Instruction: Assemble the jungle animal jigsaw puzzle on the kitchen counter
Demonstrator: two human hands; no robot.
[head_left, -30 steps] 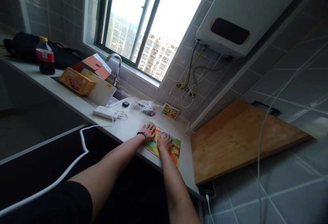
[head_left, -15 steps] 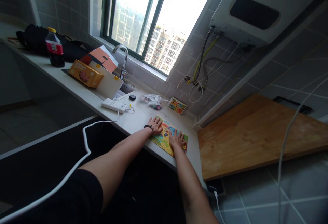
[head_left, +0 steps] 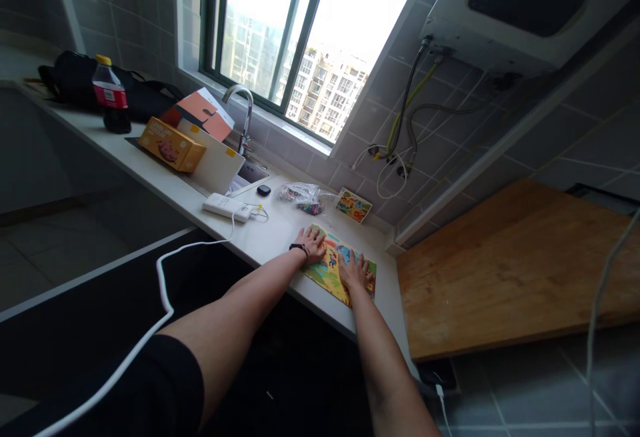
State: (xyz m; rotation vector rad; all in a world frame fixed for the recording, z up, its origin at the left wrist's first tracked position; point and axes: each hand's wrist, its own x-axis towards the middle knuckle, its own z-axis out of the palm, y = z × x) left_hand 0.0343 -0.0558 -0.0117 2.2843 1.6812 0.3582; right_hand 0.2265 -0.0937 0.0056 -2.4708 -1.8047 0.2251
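Note:
A colourful illustrated sheet, perhaps a jigsaw puzzle or picture board (head_left: 327,277), lies flat on the white counter close to its front edge. My left hand (head_left: 311,245) rests on its left part, fingers spread, with a dark band at the wrist. On the right part lies my right hand (head_left: 355,271), fingers also apart. Neither hand grips anything. Behind the sheet is a clear plastic bag (head_left: 306,197) with small colourful pieces in it. A small picture card or box (head_left: 353,205) with a similar colourful print leans near the wall.
To the left are a white power strip (head_left: 227,207) with a cable, a small black case (head_left: 263,190), an orange-yellow box (head_left: 171,145), a cola bottle (head_left: 111,95) and a tap (head_left: 244,113). A wooden board (head_left: 505,277) stands at the right, below a water heater (head_left: 525,7).
The view has shifted slightly, so everything appears a little further right or lower. Both hands stay spread on the sheet with no clear movement over it.

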